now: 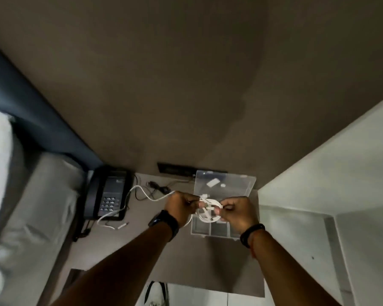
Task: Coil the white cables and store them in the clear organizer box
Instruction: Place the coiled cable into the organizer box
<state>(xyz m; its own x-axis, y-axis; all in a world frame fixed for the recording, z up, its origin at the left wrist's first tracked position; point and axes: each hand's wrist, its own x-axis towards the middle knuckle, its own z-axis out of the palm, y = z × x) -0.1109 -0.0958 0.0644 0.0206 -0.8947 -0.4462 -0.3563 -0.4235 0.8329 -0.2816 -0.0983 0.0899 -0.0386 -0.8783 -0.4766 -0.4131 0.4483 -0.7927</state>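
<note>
1. The left hand and the right hand are meeting above the worktop, over the near half of the clear organizer box.
2. The left grip is pressing together on a white cable — the fingers are curling round the strand at the point where it is entering the coil.
3. The right grip is pinching the coil, thumb and fingertips closing on its right side; the loops are hanging between the two hands, just above the box compartments.
4. The free length of the white cable is trailing left from the left hand, arching over the worktop and crossing the front of the black telephone, with its end lying near the left edge of the worktop.
5. The clear organizer box is sitting at the right edge of the worktop with its lid standing open toward the far edge. Small white items are showing through the lid; what they are cannot be told.
6. A black cable is lying at the far edge, between the telephone and the box.
7. A dark watch is sitting on the left wrist — a dark band on the right.
</note>
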